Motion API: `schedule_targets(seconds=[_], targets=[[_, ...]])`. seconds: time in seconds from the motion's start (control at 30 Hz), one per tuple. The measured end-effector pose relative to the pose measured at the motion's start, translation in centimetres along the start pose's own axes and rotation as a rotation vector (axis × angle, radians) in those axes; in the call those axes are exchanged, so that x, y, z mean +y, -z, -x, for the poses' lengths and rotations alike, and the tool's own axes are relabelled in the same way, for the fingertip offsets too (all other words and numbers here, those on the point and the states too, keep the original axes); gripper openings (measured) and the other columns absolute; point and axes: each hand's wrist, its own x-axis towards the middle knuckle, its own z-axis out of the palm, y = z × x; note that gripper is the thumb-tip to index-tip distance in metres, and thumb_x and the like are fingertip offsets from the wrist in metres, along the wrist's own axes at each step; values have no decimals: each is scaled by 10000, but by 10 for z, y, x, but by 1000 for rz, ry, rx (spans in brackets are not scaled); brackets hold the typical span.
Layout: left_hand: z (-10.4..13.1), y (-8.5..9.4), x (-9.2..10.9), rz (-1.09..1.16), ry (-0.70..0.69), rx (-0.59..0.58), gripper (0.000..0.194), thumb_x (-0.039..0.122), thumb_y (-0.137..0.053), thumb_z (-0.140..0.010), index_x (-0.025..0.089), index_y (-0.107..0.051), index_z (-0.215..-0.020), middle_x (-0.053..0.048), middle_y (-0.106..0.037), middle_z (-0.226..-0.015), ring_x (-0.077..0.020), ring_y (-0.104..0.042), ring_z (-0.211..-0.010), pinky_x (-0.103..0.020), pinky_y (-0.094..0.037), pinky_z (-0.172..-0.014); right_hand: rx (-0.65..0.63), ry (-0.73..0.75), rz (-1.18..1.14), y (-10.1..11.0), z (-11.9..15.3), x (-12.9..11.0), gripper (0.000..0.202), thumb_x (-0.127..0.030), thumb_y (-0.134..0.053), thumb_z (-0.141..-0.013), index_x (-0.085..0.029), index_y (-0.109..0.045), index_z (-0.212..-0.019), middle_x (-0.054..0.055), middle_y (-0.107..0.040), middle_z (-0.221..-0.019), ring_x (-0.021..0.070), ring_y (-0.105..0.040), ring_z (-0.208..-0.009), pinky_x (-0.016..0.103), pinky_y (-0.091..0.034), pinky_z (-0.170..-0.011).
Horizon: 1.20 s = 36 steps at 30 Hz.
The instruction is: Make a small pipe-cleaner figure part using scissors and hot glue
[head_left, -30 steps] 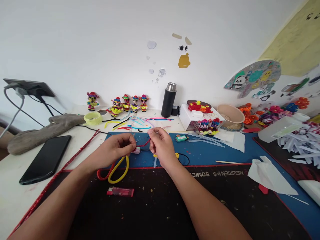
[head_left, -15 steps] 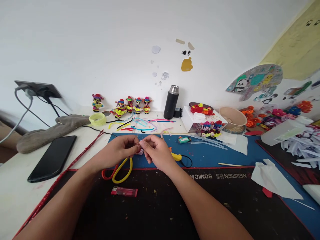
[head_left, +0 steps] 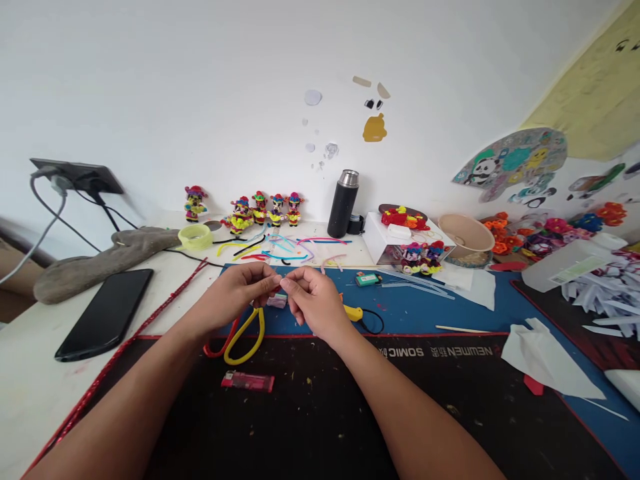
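Note:
My left hand [head_left: 245,293] and my right hand [head_left: 313,300] meet fingertip to fingertip above the blue mat [head_left: 420,313]. Each is closed in a pinch, and whatever lies between the fingers is too small to make out. Just beneath them a small pinkish block [head_left: 277,301] shows. Scissors with red and yellow handles [head_left: 245,341] lie under my left hand. A yellow tool [head_left: 353,313] with a black cord is right of my right hand. Nearer to me, a pink lighter [head_left: 248,381] rests on the black mat [head_left: 280,433].
Colourful pipe-cleaner pieces [head_left: 285,256] and small figures [head_left: 241,215] are along the back. A black thermos [head_left: 343,203] stands beside a white box [head_left: 380,243]. A phone [head_left: 105,315] lies left; a crumpled tissue [head_left: 545,357] lies right.
My left hand has shifted slightly up and left, and the pinkish block beneath the fingers shows more fully. Both hands keep their pinch.

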Motion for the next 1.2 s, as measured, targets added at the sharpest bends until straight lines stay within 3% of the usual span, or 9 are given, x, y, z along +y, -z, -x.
schedule_targets(seconds=[0.27, 0.7, 0.97, 1.2], targets=[[-1, -4, 2, 74, -2, 60, 483, 662, -746, -828, 191, -659, -762, -5, -642, -694, -163, -554, -642, -274, -454, -627, 8, -14, -11, 0, 1, 0, 279, -470, -706, -927, -215, -596, -951, -94, -575, -541, 74, -436, -334, 201, -331, -350], [1, -6, 5, -12, -7, 111, 515, 703, -707, -834, 193, -661, -773, 2, -628, -656, -171, -563, -612, -281, -451, -604, -25, -44, 62, -2, 2, 5, 294, -489, -664, -975, -197, -628, -964, -86, -570, -541, 74, -457, -353, 192, -339, -378], [2, -4, 11, 118, 1, 29, 504, 689, -715, -847, 194, -679, -763, -19, -663, -679, -184, -607, -640, -301, -508, -638, 1, -3, 98, -3, 6, 0, 239, -427, -621, -995, -207, -596, -907, -93, -530, -499, 82, -446, -356, 204, -352, -397], [4, 6, 10, 80, 20, -24, 481, 675, -722, -852, 194, -698, -832, -31, -685, -745, -191, -629, -683, -319, -541, -682, 69, 25, 81, -2, 4, -1, 290, -483, -639, -961, -222, -575, -852, -100, -508, -470, 90, -434, -346, 212, -351, -384]])
